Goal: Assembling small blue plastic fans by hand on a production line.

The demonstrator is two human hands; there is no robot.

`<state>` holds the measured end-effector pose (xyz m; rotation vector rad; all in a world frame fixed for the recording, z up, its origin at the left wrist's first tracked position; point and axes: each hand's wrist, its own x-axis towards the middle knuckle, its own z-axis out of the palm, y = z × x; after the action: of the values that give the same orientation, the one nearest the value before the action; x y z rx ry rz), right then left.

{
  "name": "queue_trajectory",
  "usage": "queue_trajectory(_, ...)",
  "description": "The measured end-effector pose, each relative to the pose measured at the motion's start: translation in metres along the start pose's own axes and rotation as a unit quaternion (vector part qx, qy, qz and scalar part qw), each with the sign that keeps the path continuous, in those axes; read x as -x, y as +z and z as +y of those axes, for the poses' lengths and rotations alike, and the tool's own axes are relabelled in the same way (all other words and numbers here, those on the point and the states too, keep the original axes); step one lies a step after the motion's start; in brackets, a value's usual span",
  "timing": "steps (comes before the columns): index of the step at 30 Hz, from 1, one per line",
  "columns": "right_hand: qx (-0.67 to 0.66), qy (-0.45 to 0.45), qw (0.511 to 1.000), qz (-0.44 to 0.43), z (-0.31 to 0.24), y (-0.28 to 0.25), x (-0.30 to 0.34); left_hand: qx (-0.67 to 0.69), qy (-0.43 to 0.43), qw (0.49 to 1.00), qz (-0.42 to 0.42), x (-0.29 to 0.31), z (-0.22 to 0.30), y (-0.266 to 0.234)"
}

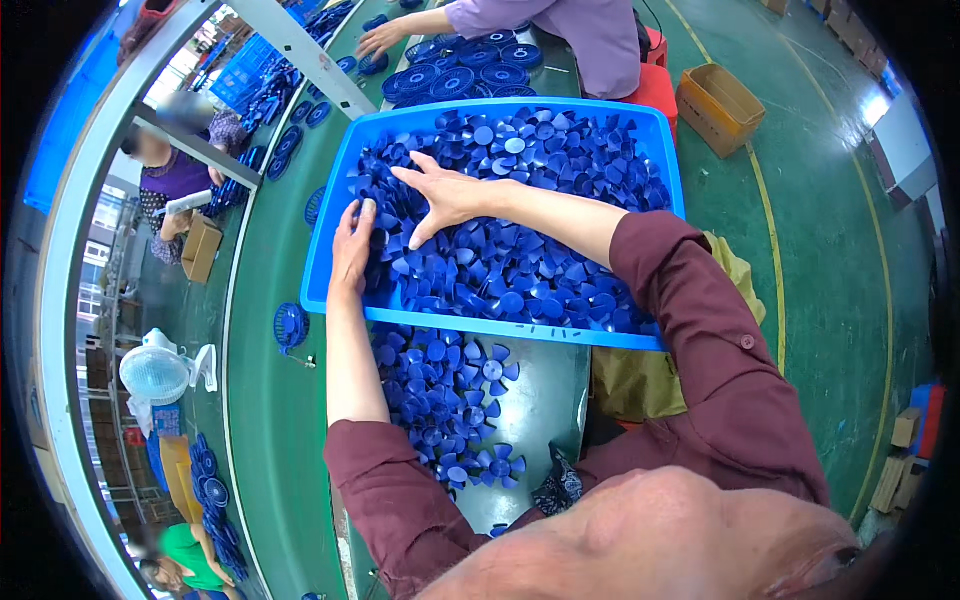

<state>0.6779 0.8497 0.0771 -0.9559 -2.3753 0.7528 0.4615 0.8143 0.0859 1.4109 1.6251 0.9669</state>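
Note:
A large light-blue plastic bin [318,262] is heaped with small dark-blue fan blades [540,255]. Over the left part of the heap my right hand [445,198] is spread wide, thumb and fingers apart, its fingertips at the blades. By the bin's left end my left hand [352,248] reaches over the near rim, fingers stretched out along the edge of the heap. Both hands are open, and no blade shows gripped in either; some fingertips are partly hidden among the blades. Below the bin, more loose fan blades [430,390] lie beside my left forearm on a metal tabletop [530,400].
Beyond the bin, round blue fan grilles [452,82] lie near a co-worker in a purple sleeve [500,15]. A green conveyor belt [275,420] runs along the left, with a single grille [291,325] on it. A cardboard box [720,108] sits on the floor at right.

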Motion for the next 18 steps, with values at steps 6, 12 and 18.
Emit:
queue_trajectory(6,0.002,0.002,1.0,0.026,-0.008,0.011,-0.022,-0.012,0.004,1.0,0.026,-0.009,-0.005,0.004)
queue_trajectory(12,-0.024,-0.043,0.998,0.046,-0.016,0.027,-0.029,0.058,-0.01,0.997,0.042,-0.001,-0.003,0.009)
queue_trajectory(18,-0.043,-0.064,0.993,0.093,-0.021,0.041,-0.028,0.188,-0.011,0.979,0.073,0.02,0.014,0.022)
